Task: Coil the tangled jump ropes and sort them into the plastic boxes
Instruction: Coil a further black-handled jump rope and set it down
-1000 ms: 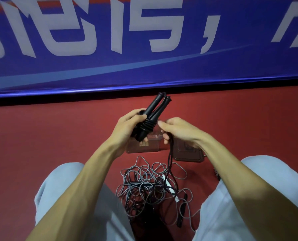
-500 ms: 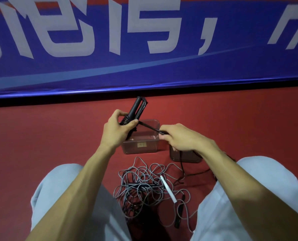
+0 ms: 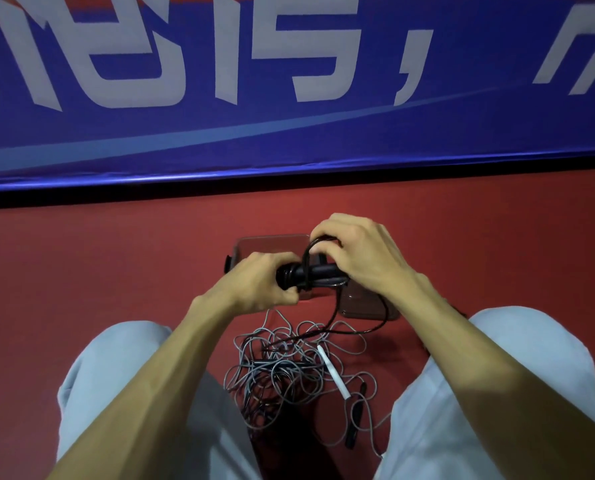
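red floor (image 3: pixel 81 289), clear box (image 3: pixel 268 242), dark box (image 3: pixel 362 308), contents unclear, black rope (image 3: pixel 318 271) held

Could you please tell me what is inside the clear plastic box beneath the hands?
The far part of the clear box shows nothing inside, only red floor through it. The left hand, right hand and black rope handles cover its near part, so that is unknown.

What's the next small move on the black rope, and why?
Probably another wrap: the right hand pinches a loop of thin black cord over the paired black handles gripped by the left hand, while loose cord trails to the red floor.
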Tool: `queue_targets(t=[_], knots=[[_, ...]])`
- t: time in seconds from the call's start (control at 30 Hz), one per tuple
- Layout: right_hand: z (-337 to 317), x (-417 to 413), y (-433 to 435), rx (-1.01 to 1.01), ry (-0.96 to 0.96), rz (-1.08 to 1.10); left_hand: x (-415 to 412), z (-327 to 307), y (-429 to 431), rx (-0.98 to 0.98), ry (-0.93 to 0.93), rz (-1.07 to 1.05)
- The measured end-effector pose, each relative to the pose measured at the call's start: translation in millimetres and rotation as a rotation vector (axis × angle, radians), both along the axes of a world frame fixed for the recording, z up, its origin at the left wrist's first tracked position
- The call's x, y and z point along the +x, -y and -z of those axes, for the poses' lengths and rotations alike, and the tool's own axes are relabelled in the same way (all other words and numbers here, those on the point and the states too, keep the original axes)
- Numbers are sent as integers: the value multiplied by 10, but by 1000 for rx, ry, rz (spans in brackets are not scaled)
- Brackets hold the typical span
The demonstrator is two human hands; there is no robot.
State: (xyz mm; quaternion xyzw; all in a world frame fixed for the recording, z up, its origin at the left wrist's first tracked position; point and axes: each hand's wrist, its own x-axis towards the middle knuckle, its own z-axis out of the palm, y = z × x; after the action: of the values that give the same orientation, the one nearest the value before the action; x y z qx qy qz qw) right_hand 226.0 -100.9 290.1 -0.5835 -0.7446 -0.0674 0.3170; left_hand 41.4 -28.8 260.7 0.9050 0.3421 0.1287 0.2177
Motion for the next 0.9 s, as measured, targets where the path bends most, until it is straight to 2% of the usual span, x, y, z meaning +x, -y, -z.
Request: queue_targets(t=[0.1, 0.27, 0.43, 0.5, 0.6, 0.67, 0.77, 0.83, 0.9], knots=[[20, 9, -42, -69, -173, 124, -5, -26, 39, -63, 7, 81], [18, -9, -106, -243, -497, 214, -42, -131, 79, -196, 111, 82], [-47, 47, -78, -529, -1051, 69, -35, -164, 133, -295, 254, 93], [-62, 56, -91, -555, -1177, 39, -21, -177, 117, -381, 337, 69], [-78, 68, -123, -530, -1227, 80, -8, -199, 108, -552, 468, 44], [-82, 80, -133, -547, -1328, 93, -1, -231, 127, -647, 560, 18], [-98, 68, -122, -605, -1484, -1, 11, -265, 119, -817, 750, -77], [-95, 36, -106, -667, -1448, -85, 9, -272, 82, -886, 816, -137], [-86, -2, -90, -747, -1323, -134, 7, -276, 74, -896, 846, -158]])
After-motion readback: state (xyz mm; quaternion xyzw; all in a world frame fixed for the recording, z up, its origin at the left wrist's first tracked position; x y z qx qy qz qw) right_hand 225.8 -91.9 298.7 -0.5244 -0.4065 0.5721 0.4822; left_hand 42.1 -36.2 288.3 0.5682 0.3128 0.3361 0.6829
